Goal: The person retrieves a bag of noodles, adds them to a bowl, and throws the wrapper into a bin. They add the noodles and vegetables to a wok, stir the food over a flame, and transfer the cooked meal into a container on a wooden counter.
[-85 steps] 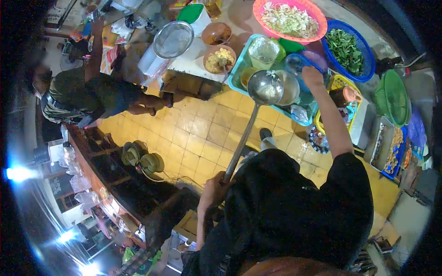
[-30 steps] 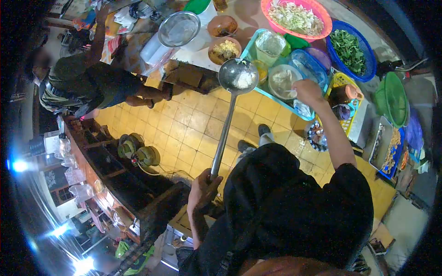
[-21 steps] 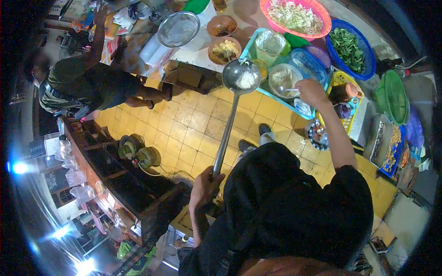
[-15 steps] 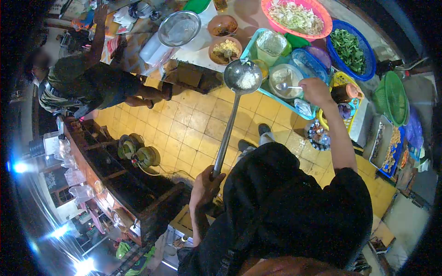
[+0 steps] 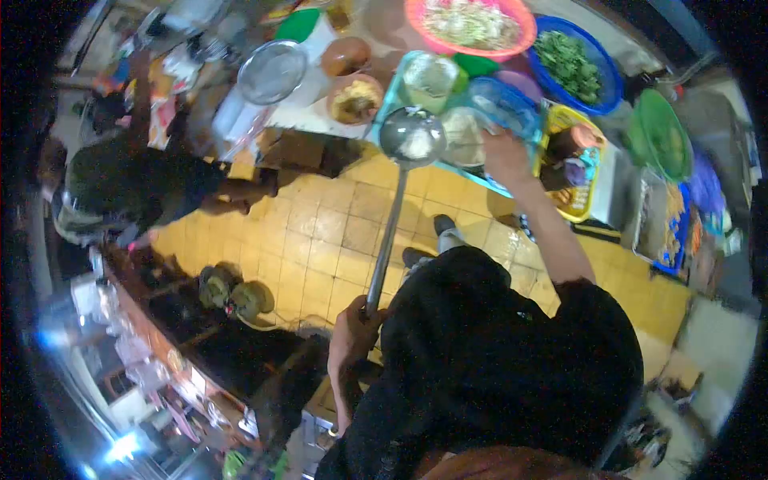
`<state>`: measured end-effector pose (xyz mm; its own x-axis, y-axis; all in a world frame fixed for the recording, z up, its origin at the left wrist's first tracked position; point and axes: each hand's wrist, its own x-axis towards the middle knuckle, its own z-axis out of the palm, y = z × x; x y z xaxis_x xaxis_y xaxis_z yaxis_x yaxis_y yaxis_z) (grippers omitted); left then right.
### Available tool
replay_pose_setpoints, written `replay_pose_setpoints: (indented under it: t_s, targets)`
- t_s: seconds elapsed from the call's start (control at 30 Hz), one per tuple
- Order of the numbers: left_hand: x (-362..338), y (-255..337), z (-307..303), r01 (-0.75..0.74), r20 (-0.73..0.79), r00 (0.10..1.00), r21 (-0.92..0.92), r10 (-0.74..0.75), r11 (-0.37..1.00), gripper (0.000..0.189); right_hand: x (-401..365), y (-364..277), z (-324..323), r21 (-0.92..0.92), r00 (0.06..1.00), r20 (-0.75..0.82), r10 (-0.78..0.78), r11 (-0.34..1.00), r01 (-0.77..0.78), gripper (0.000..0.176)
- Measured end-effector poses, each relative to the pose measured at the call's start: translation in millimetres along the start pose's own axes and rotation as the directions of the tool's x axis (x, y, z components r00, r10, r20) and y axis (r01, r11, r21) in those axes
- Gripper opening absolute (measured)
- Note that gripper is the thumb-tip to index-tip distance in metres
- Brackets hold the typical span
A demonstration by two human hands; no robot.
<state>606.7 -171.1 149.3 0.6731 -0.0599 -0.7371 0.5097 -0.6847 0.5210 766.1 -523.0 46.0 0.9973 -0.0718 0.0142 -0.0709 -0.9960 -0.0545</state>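
My left hand [image 5: 354,332] is wrapped round the handle end of a long metal ladle [image 5: 392,216]. The ladle's bowl holds some white powder [image 5: 419,144] and hangs at the near edge of a teal tray [image 5: 496,186]. Over the tray's right part is my right hand [image 5: 507,160], blurred, beside a container of white powder [image 5: 462,138]. Its fingers and whatever they hold cannot be made out. A light green tub [image 5: 430,82] and a blue container [image 5: 502,106] stand in the tray behind.
A pink basket of shredded vegetable [image 5: 470,28], a blue basket of leaves [image 5: 568,68], a yellow basket [image 5: 576,212] and a green basket [image 5: 661,136] lie around. Another person [image 5: 136,176] stands left. Gas equipment [image 5: 232,292] sits on the tiled floor.
The view has shifted, with the counter items now further left. My right hand has moved closer to the powder container, and its spoon no longer shows. The ladle stays in my left hand.
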Motion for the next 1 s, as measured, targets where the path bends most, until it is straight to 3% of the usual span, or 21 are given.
replay_pose_setpoints:
  t_s: [0.03,0.07,0.1,0.13,0.17,0.23,0.3,0.33,0.37,0.4,0.47,0.5,0.57,0.63,0.7,0.73,0.83,0.87,0.9,0.97,1.0]
  targets:
    - [-2,6,-2,0.028,-0.023,0.999,-0.018,-0.029,0.999,0.023,-10,5,5,0.009,0.944,-0.318,-0.089,0.995,0.097,0.042]
    - [-2,10,-4,0.059,-0.051,0.997,-0.038,-0.061,0.998,0.026,-20,12,1,-0.002,0.946,-0.317,-0.063,0.998,0.065,0.042]
    - [1,8,-4,0.047,-0.035,0.998,-0.023,-0.048,0.999,0.026,-29,17,-4,0.298,0.881,-0.45,0.148,0.954,-0.008,0.04]
    - [7,4,-5,-0.036,-0.047,0.998,0.06,0.038,0.998,0.026,-34,22,-7,0.575,0.776,-0.508,0.372,0.818,-0.016,0.039]
    - [8,1,-4,-0.113,-0.055,0.991,0.141,0.122,0.984,0.026,-39,33,-5,0.574,0.771,-0.51,0.381,0.819,-0.025,0.039]
    - [10,10,-5,-0.077,-0.023,0.997,0.091,0.079,0.993,0.026,-49,74,7,0.858,0.597,-0.432,0.676,0.512,0.042,0.037]
    - [13,14,-6,-0.043,0.002,0.999,0.039,0.043,0.998,0.026,-60,126,1,0.592,0.648,-0.455,0.611,0.751,-0.293,0.039]
    - [16,13,-6,-0.076,0.01,0.997,0.079,0.075,0.994,0.021,-59,132,-26,0.45,0.676,-0.274,0.684,0.712,-0.538,0.041]
    - [18,13,-6,-0.109,0.017,0.994,0.118,0.107,0.987,0.017,-57,138,-49,0.247,0.643,-0.096,0.76,0.644,-0.724,0.043]
    - [18,20,-5,-0.111,0.012,0.994,0.117,0.111,0.987,0.017,-56,161,-32,0.251,0.644,-0.1,0.758,0.645,-0.721,0.043]
    - [14,36,-4,-0.044,0.06,0.997,0.027,0.043,0.999,0.016,-46,216,14,0.191,0.847,-0.072,0.526,0.841,-0.506,0.052]
    - [16,38,-4,-0.048,0.055,0.997,0.019,0.047,0.999,0.016,-41,235,31,0.19,0.85,-0.079,0.52,0.845,-0.499,0.052]
    - [19,38,-5,-0.106,0.125,0.987,0.08,0.096,0.991,0.029,-30,248,40,0.182,0.934,-0.214,0.285,0.951,-0.248,0.063]
    - [21,41,-3,-0.119,0.131,0.985,0.075,0.109,0.99,0.03,-16,247,41,0.342,0.916,-0.198,0.349,0.9,-0.269,0.081]
    - [23,41,-2,-0.129,0.135,0.984,0.064,0.12,0.99,0.031,-7,242,42,0.454,0.935,-0.33,0.133,0.891,0.033,0.092]
    - [25,39,-2,-0.172,0.141,0.977,0.089,0.158,0.981,0.032,-5,245,54,0.546,0.924,-0.286,0.254,0.836,-0.061,0.093]
    - [25,46,1,-0.211,0.142,0.969,0.063,0.201,0.975,0.035,-1,236,49,0.461,0.95,-0.281,0.137,0.887,0.008,0.085]
    - [25,48,4,-0.208,0.146,0.968,0.026,0.202,0.978,0.037,-1,227,46,0.442,0.946,-0.236,0.222,0.892,-0.099,0.08]
    - [27,46,8,-0.202,0.141,0.97,0.006,0.199,0.979,0.037,-2,223,38,0.432,0.951,-0.233,0.202,0.898,-0.084,0.08]
    - [34,41,12,-0.358,0.106,0.929,-0.002,0.356,0.934,0.022,1,212,20,0.555,0.913,-0.187,0.362,0.806,-0.205,0.078]
    - [33,44,12,-0.354,0.091,0.931,-0.015,0.354,0.935,0.022,2,197,-8,0.545,0.926,-0.26,0.272,0.833,-0.092,0.071]
